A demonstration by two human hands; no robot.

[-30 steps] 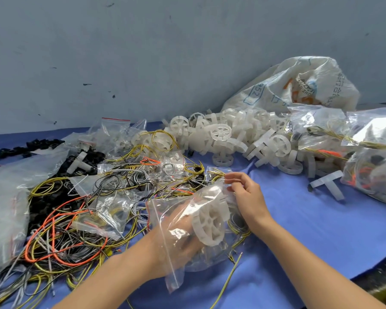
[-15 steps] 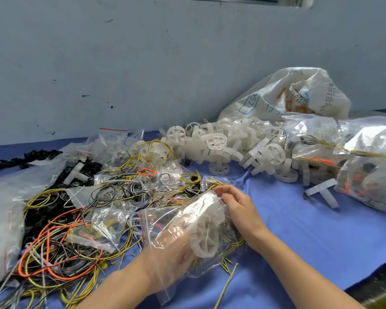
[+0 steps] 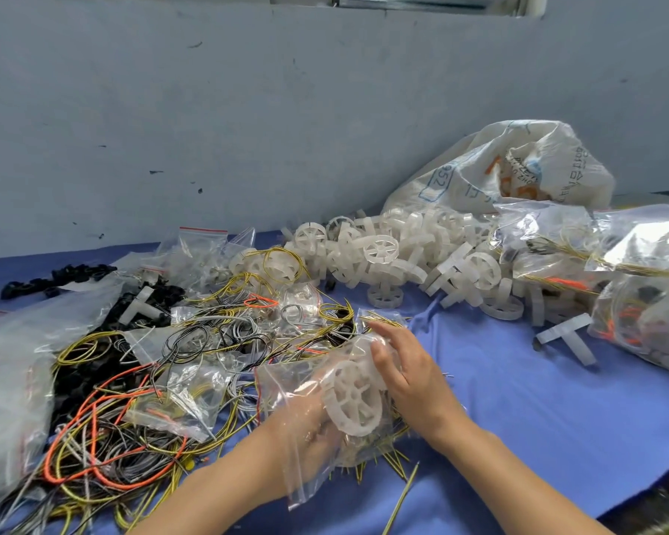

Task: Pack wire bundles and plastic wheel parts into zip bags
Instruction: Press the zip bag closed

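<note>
A clear zip bag (image 3: 286, 384) sits low in the middle over my left hand (image 3: 309, 422), which is inside it and seen through the plastic. In the bag is a white plastic wheel (image 3: 354, 399) with spokes, and my left hand holds it. My right hand (image 3: 406, 370) holds the bag's far right side by the wheel, fingers curled on the plastic. Yellow wire ends (image 3: 387, 459) stick out under the bag. A heap of loose white wheels (image 3: 398, 252) lies behind, and tangled wire bundles (image 3: 124, 430) in orange, yellow, grey and black spread to the left.
A large white printed sack (image 3: 518, 167) leans on the wall at the back right. Filled zip bags (image 3: 642, 303) lie at the far right. Empty zip bags (image 3: 201, 249) and black plastic parts (image 3: 58, 278) lie at the back left. A white T-shaped piece (image 3: 568, 337) rests on the blue cloth (image 3: 537, 411).
My right hand has slid from the bag's top edge down onto its right side beside the wheel. The wheel sits deeper in the bag. The camera has tilted up slightly.
</note>
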